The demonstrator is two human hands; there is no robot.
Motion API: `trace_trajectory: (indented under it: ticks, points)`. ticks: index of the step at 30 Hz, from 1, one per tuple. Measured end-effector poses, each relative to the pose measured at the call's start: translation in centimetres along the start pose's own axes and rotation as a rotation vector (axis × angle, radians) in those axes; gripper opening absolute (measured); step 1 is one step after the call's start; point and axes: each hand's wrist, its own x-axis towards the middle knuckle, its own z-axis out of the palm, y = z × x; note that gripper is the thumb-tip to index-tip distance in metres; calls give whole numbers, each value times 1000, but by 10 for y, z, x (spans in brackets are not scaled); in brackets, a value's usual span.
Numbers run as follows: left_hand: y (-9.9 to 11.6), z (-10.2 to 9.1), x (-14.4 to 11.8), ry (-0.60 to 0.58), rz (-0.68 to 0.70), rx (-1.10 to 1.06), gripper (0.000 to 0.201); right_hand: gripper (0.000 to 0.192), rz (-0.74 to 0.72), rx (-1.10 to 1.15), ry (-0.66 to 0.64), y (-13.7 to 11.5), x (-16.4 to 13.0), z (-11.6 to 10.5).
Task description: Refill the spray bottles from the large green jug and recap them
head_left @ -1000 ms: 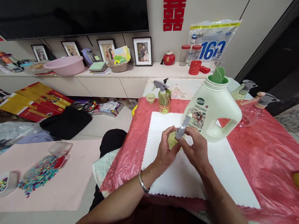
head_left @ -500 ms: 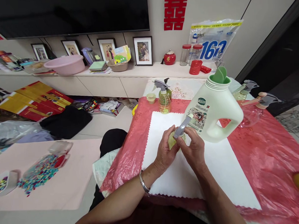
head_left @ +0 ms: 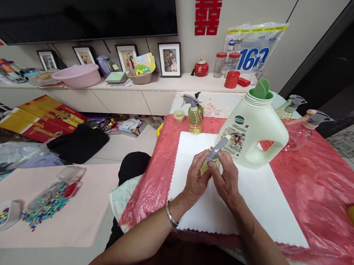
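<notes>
One small yellow-green spray bottle [head_left: 211,161], grey-topped

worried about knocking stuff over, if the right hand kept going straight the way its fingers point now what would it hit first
The right hand points up and away, fingers on the gray spray head of the small bottle. Just past that stands the big white detergent jug, likely the first thing met, though depth is hard to judge.
</notes>
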Motion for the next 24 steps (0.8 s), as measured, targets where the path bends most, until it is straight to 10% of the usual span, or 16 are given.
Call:
trace_trajectory:
  ticks: [24]
  points:
    - [-3,1,-4,32,-49,6,48,36,43,-78,120,8,-2,5]
